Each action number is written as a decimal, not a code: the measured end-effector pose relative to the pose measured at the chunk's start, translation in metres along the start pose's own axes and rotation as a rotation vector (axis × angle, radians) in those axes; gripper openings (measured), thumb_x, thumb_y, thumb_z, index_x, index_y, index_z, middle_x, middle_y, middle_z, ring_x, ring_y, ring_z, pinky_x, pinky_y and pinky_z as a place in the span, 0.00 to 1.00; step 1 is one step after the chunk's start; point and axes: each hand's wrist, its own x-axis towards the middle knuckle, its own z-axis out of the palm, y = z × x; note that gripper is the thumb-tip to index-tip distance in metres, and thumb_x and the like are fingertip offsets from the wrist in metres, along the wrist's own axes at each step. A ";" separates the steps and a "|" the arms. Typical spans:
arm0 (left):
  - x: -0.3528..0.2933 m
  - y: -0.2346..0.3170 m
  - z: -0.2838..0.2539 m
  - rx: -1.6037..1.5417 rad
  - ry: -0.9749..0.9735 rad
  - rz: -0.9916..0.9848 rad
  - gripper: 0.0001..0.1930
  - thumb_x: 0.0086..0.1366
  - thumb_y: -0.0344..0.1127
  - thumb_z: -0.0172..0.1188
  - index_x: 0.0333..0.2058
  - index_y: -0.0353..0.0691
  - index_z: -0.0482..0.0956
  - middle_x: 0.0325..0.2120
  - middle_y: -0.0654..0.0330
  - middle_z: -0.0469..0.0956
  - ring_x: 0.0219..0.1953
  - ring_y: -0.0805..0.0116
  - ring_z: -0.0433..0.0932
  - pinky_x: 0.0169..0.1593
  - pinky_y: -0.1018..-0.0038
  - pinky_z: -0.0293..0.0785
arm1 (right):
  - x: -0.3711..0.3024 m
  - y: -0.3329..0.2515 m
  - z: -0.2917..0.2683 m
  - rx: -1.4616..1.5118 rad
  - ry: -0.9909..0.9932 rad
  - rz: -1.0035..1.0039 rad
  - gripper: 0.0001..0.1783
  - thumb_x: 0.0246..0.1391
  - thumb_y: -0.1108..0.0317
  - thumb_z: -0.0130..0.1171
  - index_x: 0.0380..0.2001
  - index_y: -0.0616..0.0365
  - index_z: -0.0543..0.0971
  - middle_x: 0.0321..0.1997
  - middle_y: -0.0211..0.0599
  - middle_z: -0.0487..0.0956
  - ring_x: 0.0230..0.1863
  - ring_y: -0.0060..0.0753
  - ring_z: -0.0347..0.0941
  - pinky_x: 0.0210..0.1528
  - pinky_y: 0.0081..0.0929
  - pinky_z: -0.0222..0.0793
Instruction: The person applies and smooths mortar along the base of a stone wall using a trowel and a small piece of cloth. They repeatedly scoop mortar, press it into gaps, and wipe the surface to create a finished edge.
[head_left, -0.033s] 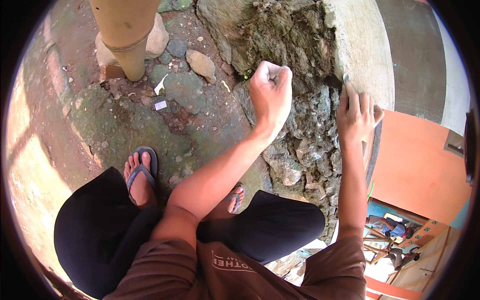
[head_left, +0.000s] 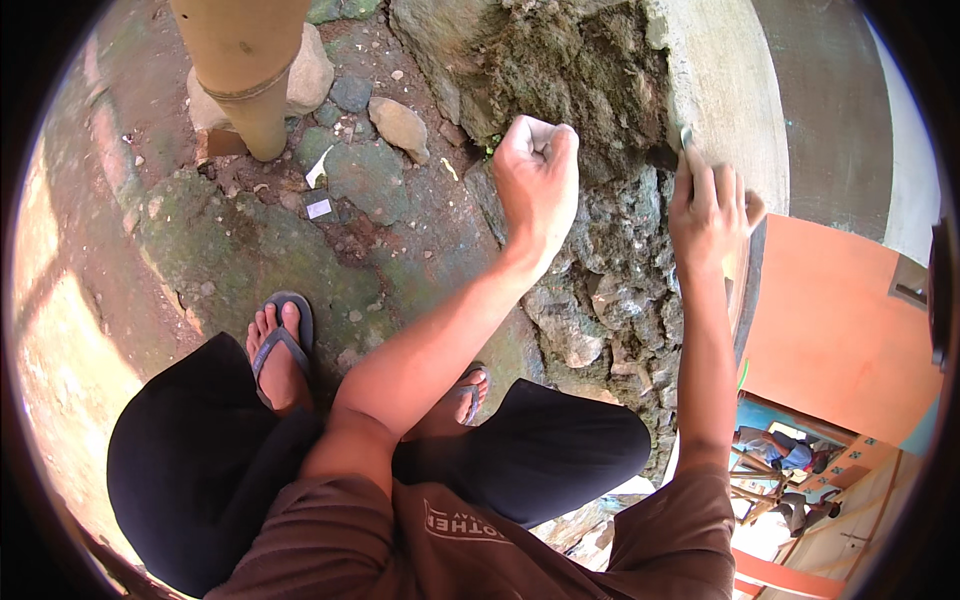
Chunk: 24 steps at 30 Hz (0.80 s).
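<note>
My left hand (head_left: 538, 185) is closed in a fist above the rough stone wall, with pale dust on its fingers. Whatever it may hold is hidden inside the fist. My right hand (head_left: 708, 215) grips a small tool with a rounded, grey-green tip (head_left: 685, 136), its fingers closed round the rest. That tip is at the edge of the pale plastered ledge (head_left: 725, 90), where it meets the dark, mossy stonework (head_left: 580, 80). Just beneath the tip is a dark gap between stone and ledge. Most of the tool is covered by my fingers.
A thick bamboo post (head_left: 245, 60) stands at the upper left among loose stones (head_left: 400, 128). My sandalled foot (head_left: 280, 345) is on uneven, mossy ground. To the right is an orange wall (head_left: 815, 315); people (head_left: 790, 455) are in the distance at the lower right.
My right hand and its tool have moved slightly farther away along the ledge's edge. My left fist stays closed, almost where it was. The whole view has shifted a little.
</note>
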 end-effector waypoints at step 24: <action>-0.045 -0.015 0.016 0.067 -0.192 -0.065 0.10 0.70 0.30 0.61 0.28 0.39 0.74 0.21 0.71 0.71 0.23 0.84 0.66 0.26 0.79 0.63 | -0.016 0.007 -0.018 -0.014 -0.067 0.017 0.08 0.54 0.62 0.70 0.38 0.36 0.86 0.24 0.17 0.70 0.28 0.20 0.71 0.39 0.29 0.53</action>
